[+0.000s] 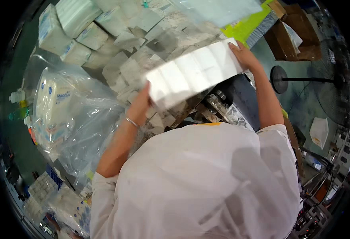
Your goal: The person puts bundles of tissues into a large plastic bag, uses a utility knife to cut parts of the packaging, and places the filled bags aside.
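And here's the right hand (243, 57), reaching farther out from the torso (207, 171) than its partner, digits bent, gripping inward! Over to its left and nearer the body, the left hand (144, 98) comes up a touch blurred, its fingers mostly hidden. The two are well apart, palms turned toward each other. Behind the left hand, the left forearm (119, 147) slants inward; behind the right, the right forearm (267, 97) runs steeper, leaning inward too.

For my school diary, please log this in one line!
left hand: left end | right hand: right end | held: long white segmented block
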Motion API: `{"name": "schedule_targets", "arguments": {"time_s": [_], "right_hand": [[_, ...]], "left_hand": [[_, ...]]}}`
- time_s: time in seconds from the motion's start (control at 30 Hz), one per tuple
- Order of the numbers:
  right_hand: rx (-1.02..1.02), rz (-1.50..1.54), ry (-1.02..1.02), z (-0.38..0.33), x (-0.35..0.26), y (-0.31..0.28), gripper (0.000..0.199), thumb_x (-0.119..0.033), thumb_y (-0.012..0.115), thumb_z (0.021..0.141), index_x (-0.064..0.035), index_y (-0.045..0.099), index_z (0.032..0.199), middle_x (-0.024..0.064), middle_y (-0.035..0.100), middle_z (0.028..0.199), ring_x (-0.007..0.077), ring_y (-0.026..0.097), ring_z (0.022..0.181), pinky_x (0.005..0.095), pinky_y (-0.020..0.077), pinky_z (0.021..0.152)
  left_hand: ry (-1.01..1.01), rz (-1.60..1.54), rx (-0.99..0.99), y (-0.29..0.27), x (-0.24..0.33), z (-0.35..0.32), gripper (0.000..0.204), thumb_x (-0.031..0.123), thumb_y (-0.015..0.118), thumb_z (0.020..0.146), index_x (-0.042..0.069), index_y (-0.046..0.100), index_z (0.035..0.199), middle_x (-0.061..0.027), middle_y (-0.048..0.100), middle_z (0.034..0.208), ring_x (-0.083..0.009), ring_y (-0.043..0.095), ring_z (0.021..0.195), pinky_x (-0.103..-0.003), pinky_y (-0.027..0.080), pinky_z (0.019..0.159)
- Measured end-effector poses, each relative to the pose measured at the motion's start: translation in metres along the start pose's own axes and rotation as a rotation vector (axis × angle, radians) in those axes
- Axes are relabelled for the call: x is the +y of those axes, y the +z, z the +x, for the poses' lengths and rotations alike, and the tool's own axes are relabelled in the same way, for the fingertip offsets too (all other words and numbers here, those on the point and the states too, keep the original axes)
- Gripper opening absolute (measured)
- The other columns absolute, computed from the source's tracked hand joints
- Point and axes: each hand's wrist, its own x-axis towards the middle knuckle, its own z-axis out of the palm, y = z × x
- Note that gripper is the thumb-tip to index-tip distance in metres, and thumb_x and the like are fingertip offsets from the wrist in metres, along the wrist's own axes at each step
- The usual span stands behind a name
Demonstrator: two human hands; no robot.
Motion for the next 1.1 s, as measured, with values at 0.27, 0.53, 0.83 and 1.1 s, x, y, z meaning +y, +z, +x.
{"name": "schedule_targets", "arguments": {"time_s": [0.27, 0.53, 0.83, 1.1], "right_hand": [[-0.781, -0.026, -0.092, -0.085, -0.093, 0.045, 0.060, -0.055, 0.052, 0.077, 0.0052, 0.057, 0.080, 0.0068, 0.054, 0.049, 0.0142, 0.057, 0.048, 0.0266, 0.0449, 0.044], [-0.027, 0.552, -0.265, -0.061, -0.125, 0.216, 0.040, -0.032, 0.047, 0.084, 0.0020, 0.056, 0.102, 0.0137, 0.060, 0.081, 0.0190, 0.056, 0.079, 0.0311, 0.0430, 0.073], [-1.028, 1.202, 0.147, -0.124, -0.222, 0.084, 0.058, -0.044, 0.051, 0.078, -0.0004, 0.046, 0.116, 0.0141, 0.057, 0.102, 0.0224, 0.059, 0.086, 0.0326, 0.0494, 0.075], [-0.938, 1.174, 0.080, -0.122, -0.241, 0.073, 0.053, -0.040, 0.057, 0.073, -0.0015, 0.051, 0.109, 0.0119, 0.058, 0.093, 0.0218, 0.060, 0.076, 0.0333, 0.0518, 0.064]], "left_hand": [[0.307, -0.088, 0.378, -0.113, -0.046, 0.040, 0.047, 0.043, 0.036, 0.090, 0.005, 0.046, 0.116, -0.0035, 0.051, 0.103, -0.0178, 0.049, 0.091, -0.030, 0.039, 0.082], [0.323, -0.777, 0.115, -0.012, -0.028, -0.006, 0.056, 0.046, 0.039, 0.087, 0.005, 0.038, 0.125, -0.0099, 0.051, 0.113, -0.0242, 0.052, 0.100, -0.035, 0.041, 0.090], [0.208, -0.524, -0.011, -0.009, 0.034, -0.074, 0.061, 0.038, 0.059, 0.076, 0.003, 0.039, 0.122, -0.0121, 0.050, 0.113, -0.0236, 0.052, 0.098, -0.037, 0.042, 0.086], [0.188, -0.398, -0.008, -0.007, 0.064, -0.134, 0.059, 0.044, 0.057, 0.075, 0.005, 0.045, 0.117, -0.0093, 0.053, 0.109, -0.0203, 0.053, 0.098, -0.037, 0.045, 0.083]]}}
